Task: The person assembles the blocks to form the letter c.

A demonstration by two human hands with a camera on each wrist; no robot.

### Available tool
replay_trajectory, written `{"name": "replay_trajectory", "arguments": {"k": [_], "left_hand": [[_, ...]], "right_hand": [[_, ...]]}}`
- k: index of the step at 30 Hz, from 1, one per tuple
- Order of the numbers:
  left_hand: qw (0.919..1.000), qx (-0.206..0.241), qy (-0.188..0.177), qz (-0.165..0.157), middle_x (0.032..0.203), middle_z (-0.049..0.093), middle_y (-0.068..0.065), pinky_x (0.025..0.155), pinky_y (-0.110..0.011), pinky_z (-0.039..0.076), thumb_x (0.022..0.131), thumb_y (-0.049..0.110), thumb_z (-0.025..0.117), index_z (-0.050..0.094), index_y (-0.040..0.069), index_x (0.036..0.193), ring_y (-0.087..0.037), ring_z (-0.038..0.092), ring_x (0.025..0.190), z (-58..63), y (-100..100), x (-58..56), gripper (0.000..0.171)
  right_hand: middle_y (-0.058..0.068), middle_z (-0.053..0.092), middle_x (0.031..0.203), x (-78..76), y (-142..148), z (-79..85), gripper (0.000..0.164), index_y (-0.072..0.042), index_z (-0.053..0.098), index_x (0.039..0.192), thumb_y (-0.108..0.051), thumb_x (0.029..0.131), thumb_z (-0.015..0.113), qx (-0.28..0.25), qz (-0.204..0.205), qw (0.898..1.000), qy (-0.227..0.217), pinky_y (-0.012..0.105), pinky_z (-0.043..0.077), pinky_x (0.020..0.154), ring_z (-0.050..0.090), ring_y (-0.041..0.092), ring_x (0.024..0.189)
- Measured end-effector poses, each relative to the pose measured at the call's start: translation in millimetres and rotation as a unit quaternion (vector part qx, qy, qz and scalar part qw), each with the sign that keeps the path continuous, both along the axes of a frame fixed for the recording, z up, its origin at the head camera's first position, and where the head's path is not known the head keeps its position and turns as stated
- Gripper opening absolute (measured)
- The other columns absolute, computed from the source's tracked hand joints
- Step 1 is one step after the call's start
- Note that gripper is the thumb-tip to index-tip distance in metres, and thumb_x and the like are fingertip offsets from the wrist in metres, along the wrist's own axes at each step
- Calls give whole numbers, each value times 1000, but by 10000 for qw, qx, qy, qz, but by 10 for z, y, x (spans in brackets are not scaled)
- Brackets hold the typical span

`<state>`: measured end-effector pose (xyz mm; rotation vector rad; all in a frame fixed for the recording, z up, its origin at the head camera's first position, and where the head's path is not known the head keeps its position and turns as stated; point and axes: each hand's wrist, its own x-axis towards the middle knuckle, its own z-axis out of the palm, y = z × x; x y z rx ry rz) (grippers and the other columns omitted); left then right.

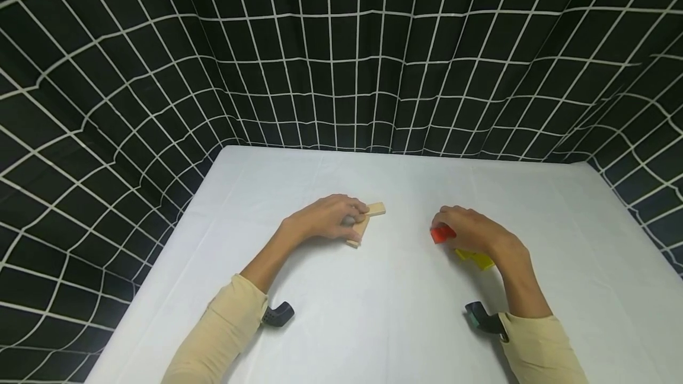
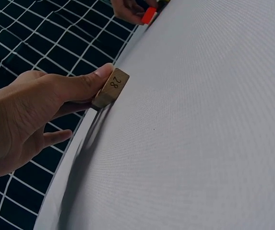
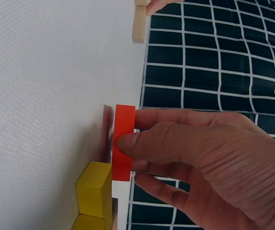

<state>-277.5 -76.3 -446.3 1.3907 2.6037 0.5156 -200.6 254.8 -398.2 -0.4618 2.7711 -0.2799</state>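
Observation:
My left hand [image 1: 332,218] pinches a plain wooden block [image 1: 360,230] between thumb and fingers. In the left wrist view the end of this wooden block [image 2: 115,82] bears the number 28. Another light wooden block [image 1: 376,209] lies at its far end, by the fingertips. To the right, my right hand [image 1: 469,229] grips a red block [image 1: 440,234], thumb on its near face in the right wrist view. Yellow blocks [image 1: 482,262] sit under and beside that hand. One yellow block [image 3: 95,189] stands close to the lower end of the red block [image 3: 123,165].
A white cloth-covered table [image 1: 373,319] lies beneath both hands. Black curtains [image 1: 347,76] with a white grid enclose its back and sides. Dark devices, one at the left wrist [image 1: 280,314] and one at the right [image 1: 482,317], stick out from the sleeves.

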Motion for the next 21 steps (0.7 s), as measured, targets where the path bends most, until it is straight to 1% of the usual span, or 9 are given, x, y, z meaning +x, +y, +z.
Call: {"name": "replay_trajectory", "arguments": {"k": [5,10,17,20,21], "left_hand": [[10000,13,22,-22,144,67,-2,121,-38,45,90,42,81,78,9,120,-24,61,137,6,6,4,45],[10000,-27,78,5,145,67,-1,121,-38,46,90,43,81,78,9,120,-23,61,138,17,8,-1,46],[9999,-101,-27,104,148,65,0,121,-40,45,90,45,80,78,10,122,-25,60,139,16,10,4,48],[9997,-188,-51,158,150,64,1,123,-41,43,90,46,79,76,11,126,-26,58,140,6,7,11,50],[9996,-208,-47,165,150,63,1,124,-41,42,90,46,79,76,12,127,-26,58,141,5,5,13,51]], "right_hand": [[8,70,119,-4,-28,11,36,-13,73,122,-7,87,81,29,76,9999,64,56,58,101,62,28,109],[6,70,115,-11,-50,35,36,-13,73,120,-9,86,84,-74,193,9996,204,53,60,99,62,26,106],[1,69,112,-28,-98,144,33,-14,74,117,-7,87,83,-247,683,9960,517,50,61,97,61,22,103],[2,70,112,-51,-146,212,34,-13,74,118,-5,87,82,-267,872,9939,615,48,61,96,61,21,102],[3,70,113,-55,-165,236,36,-12,73,121,-4,87,82,-284,876,9939,614,48,61,96,61,22,102]]}}
